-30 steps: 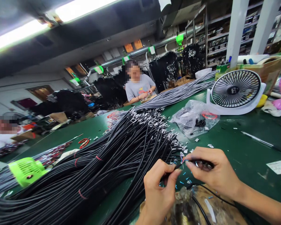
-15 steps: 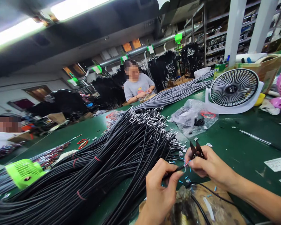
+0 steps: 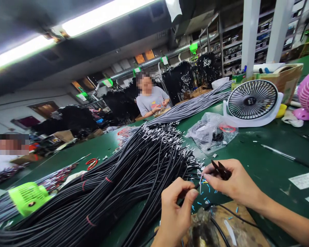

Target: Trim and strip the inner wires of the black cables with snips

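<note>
Where my L hand [image 3: 175,206] pinches narrow on a black cable [image 3: 197,186], its end points at my R hand [image 3: 239,180], whose fingertips close on thin wires [image 3: 201,185] while the palm holds dark snips [image 3: 220,169], blades up. Cable's between the hands, near the cardboard [image 3: 243,221]. I'd guess it's light, bendy w/ some spring; wires soft, easily nicked, so best grip = jacket just behind the end. Blue offcuts [image 3: 207,201] litter the green tabletop [image 3: 252,154]; big cable bundle [image 3: 113,181] L, white fan [image 3: 265,120] far R. Bkgd: co-worker [image 3: 149,100] opp., metal shelving [image 3: 231,43].
</note>
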Demonstrator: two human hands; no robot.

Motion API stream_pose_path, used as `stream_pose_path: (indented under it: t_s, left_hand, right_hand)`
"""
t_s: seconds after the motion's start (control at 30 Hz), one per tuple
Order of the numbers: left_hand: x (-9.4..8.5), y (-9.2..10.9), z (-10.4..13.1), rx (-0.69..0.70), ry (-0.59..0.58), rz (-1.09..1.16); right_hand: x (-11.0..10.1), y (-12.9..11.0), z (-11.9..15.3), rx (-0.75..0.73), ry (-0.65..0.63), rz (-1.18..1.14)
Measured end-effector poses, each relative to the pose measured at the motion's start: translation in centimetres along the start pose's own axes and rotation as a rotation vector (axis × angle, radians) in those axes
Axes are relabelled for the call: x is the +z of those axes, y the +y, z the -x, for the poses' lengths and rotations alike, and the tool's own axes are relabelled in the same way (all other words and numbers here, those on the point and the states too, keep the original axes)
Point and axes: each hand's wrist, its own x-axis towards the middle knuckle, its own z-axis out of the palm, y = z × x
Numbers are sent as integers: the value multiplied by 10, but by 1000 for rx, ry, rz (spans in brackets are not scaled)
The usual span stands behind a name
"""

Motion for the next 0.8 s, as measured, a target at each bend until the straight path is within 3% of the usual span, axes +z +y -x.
stream_pose_path:
  t_s: [0.3,0.63,0.8]
  left_hand:
    - [-2,-1,-1,-50,-70,67]
    - [-1,0,-3,-321,-235,493]
    - [0,-1,-4,-434,-245,585]
  right_hand:
    - [-2,-10,0,-135,-47,112]
    - [-3,-9,0,-127,-38,108]
    - [0,-6,1,-150,-14,135]
